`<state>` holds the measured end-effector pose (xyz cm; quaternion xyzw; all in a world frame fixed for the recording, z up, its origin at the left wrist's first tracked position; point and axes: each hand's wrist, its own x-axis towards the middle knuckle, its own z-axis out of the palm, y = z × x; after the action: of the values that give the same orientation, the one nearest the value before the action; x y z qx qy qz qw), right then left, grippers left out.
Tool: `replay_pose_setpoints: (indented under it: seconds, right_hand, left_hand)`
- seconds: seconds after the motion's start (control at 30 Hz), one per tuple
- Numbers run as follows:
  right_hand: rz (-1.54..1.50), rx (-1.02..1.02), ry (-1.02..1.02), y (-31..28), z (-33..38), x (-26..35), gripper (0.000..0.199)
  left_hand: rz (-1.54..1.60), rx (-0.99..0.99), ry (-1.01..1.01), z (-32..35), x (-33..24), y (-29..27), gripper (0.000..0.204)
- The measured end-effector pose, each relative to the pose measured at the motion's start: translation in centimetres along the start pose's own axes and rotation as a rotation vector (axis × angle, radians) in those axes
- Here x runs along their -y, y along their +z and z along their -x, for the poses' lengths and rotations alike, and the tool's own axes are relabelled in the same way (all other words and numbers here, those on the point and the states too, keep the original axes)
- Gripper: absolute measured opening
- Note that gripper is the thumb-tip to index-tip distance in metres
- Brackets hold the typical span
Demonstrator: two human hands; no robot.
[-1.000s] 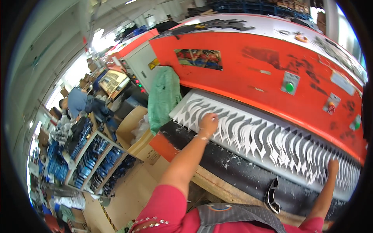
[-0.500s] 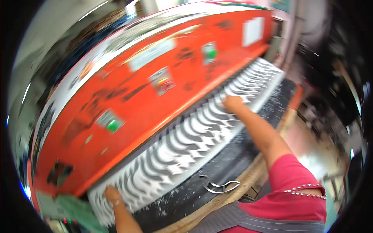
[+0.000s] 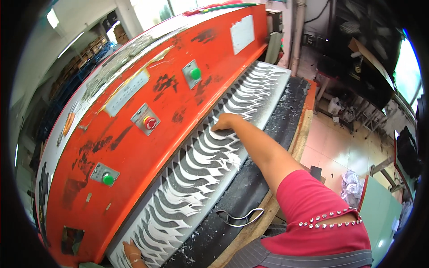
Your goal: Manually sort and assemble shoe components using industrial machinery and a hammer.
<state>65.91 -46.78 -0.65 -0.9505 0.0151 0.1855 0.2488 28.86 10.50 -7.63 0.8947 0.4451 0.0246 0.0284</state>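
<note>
A long pale board (image 3: pixel 258 147) carries wavy, pointed white strips (image 3: pixel 203 157) with dark grey bands between them. My right hand (image 3: pixel 225 122) rests on the strips around the board's middle, its fingers bent down and pressed together; whatever they pinch is hidden. Close to the board's near-left end lies my left hand (image 3: pixel 132 251), thumb and fingers apart on the patterned surface, a thin band around its wrist. Over the board's far long side stands the red machine front (image 3: pixel 174 102), with a dark gap beneath its lower edge.
Green buttons (image 3: pixel 108 179) and a red stop button (image 3: pixel 149 123) sit on the machine front. A black surface (image 3: pixel 203 243) strewn with white scraps runs along the board's near side, bordered by a wooden edge (image 3: pixel 298 143). A curved metal handle (image 3: pixel 241 222) lies there. A green table (image 3: pixel 380 214) stands right.
The view has swung to the right, so machine, board and hands appear further left. Both hands stay at about the same places on the board. The picture is sharper now.
</note>
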Motion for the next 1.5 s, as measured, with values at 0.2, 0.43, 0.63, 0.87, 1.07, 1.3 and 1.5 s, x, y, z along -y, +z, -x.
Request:
replay_pose_setpoints:
  seconds: [0.2, 0.43, 0.63, 0.87, 1.07, 1.3, 1.5]
  right_hand:
    - [0.279, -0.204, -0.113, 1.7, 1.5, -1.0, 0.044]
    - [0.252, -0.131, -0.096, 2.7, 7.3, -5.9, 0.046]
    - [0.231, -0.115, -0.112, 2.3, 11.9, -10.3, 0.052]
    - [0.242, -0.18, -0.092, 3.0, 12.3, -11.4, 0.055]
    - [0.214, -0.233, -0.157, 3.1, 12.7, -12.1, 0.052]
    - [0.302, -0.688, -0.789, 6.1, 20.5, -6.7, 0.045]
    - [0.206, 0.239, -1.392, 14.9, 27.0, -3.1, 0.024]
  left_hand:
    - [-0.053, 0.16, 0.038, -0.1, 0.1, 0.1, 0.047]
    - [-0.021, 0.245, -0.064, 4.0, 1.3, -3.5, 0.044]
    - [0.015, 0.233, 0.028, 8.8, 0.6, -4.7, 0.044]
    - [-0.082, 0.18, 0.185, 11.1, 6.0, -1.3, 0.04]
    - [-0.186, 0.095, 0.393, 8.6, 9.0, 3.5, 0.038]
    - [-0.454, 0.144, 0.369, 12.6, 2.4, -2.7, 0.031]
    - [0.11, 0.012, 0.046, 14.5, 0.9, -2.2, 0.035]
